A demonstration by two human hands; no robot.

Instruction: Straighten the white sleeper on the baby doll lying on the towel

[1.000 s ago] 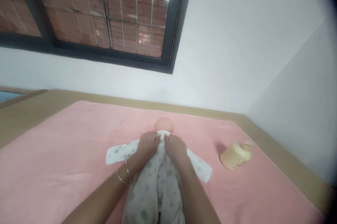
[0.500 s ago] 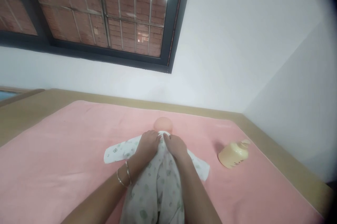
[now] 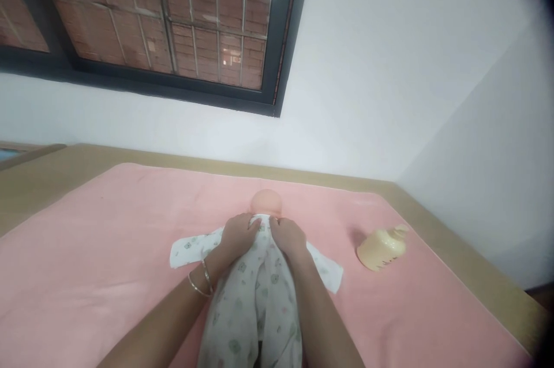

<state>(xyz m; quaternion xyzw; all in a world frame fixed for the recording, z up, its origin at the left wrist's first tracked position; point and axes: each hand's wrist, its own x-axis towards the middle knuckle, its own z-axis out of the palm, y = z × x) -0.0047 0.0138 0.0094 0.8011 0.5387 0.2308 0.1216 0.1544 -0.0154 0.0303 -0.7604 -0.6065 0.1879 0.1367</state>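
Observation:
A doll lies on the pink mat (image 3: 130, 229), its rounded head (image 3: 266, 202) toward the wall. White baby clothes (image 3: 242, 316) with small green prints cover its body, sleeves spread to both sides. My left hand (image 3: 239, 235) is closed on the left side of the clothes' neckline, just below the head. On the other side of the neckline, my right hand (image 3: 289, 239) pinches the fabric, with a small gap between the hands. Two thin bangles circle my left wrist. The doll's face and limbs cannot be made out.
To the right, a pale yellow pump bottle (image 3: 381, 250) is on the mat, appearing tilted. A tan border (image 3: 459, 247) runs round the mat, with a white wall (image 3: 346, 126) behind it. A dark-framed window (image 3: 173, 77) with bars is above.
My hands have moved slightly apart along the neckline, which now shows wider between them. The view has shifted a little; the bottle and the doll's head keep their places on the mat.

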